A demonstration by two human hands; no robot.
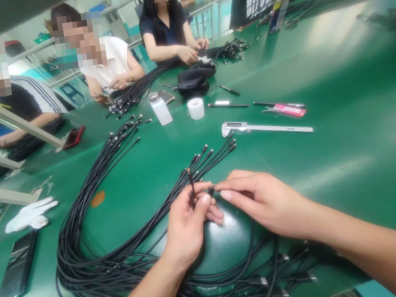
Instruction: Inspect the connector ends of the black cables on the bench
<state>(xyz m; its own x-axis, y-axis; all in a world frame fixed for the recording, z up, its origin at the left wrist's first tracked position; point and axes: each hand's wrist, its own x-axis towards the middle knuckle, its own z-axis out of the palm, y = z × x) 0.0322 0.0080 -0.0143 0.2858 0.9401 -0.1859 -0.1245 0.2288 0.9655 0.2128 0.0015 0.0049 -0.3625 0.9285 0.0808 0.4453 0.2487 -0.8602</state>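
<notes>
My left hand (188, 222) is closed around thin black cables, and one cable end (190, 179) sticks up above its fingers. My right hand (261, 198) pinches the small connector (211, 189) of a cable right at my left fingertips; the two hands touch there. A large looped bundle of black cables (100, 267) lies under and left of my hands. Several of its connector ends (217, 153) fan out just beyond my fingers, and another group of ends (128, 129) fans out farther left.
On the green table (350, 145) lie a caliper (265, 127), a tape roll (196, 108), a white bottle (161, 109), pens, a pink tool (289, 109), a white glove (31, 214), a dark phone (15, 272) and a red phone (74, 136). Other people handle cable bundles across the table.
</notes>
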